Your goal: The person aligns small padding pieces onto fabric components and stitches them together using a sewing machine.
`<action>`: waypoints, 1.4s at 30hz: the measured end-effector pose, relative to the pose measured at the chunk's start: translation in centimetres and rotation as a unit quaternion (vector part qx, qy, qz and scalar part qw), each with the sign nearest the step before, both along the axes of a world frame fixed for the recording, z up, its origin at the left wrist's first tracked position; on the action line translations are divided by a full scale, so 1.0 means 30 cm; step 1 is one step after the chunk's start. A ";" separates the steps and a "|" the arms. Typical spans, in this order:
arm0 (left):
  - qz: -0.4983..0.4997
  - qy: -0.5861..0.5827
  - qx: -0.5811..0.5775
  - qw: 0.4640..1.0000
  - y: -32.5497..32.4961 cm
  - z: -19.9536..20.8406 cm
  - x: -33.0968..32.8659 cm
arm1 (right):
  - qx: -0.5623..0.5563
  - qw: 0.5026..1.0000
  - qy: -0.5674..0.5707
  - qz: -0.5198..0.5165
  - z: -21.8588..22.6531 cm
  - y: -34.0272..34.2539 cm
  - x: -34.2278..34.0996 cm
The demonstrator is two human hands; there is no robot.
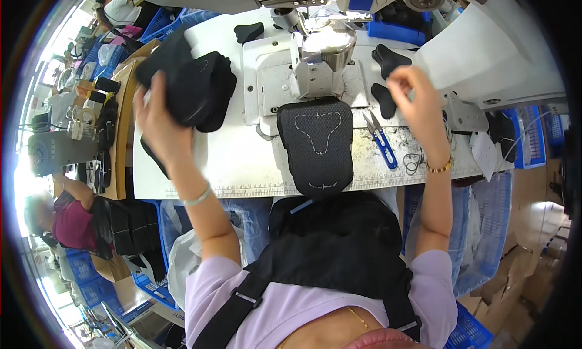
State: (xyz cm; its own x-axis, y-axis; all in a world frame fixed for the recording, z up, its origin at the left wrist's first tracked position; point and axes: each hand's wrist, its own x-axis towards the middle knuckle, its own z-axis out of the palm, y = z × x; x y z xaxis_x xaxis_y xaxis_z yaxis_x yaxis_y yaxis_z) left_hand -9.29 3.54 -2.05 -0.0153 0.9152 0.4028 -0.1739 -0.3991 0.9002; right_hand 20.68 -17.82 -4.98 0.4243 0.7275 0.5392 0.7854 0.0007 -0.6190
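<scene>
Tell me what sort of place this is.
Most likely a sewing workshop or small factory: there's a large sewing machine, a black pad with pale stitch lines in front of it, and small blue-handled scissors on the worktable.

Bright light fills the scene, bleaching the far left edge; glare whitens the machine's metal cover (330, 43). Motion blur smears the left hand (163, 121) and its black padded piece (163, 76). Fisheye distortion bends the surroundings toward 4 black corners.
</scene>
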 end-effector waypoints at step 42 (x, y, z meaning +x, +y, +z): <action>-0.434 -0.033 -0.272 0.858 -0.394 -0.096 0.267 | 0.092 0.973 -0.208 0.039 -0.039 0.009 -0.391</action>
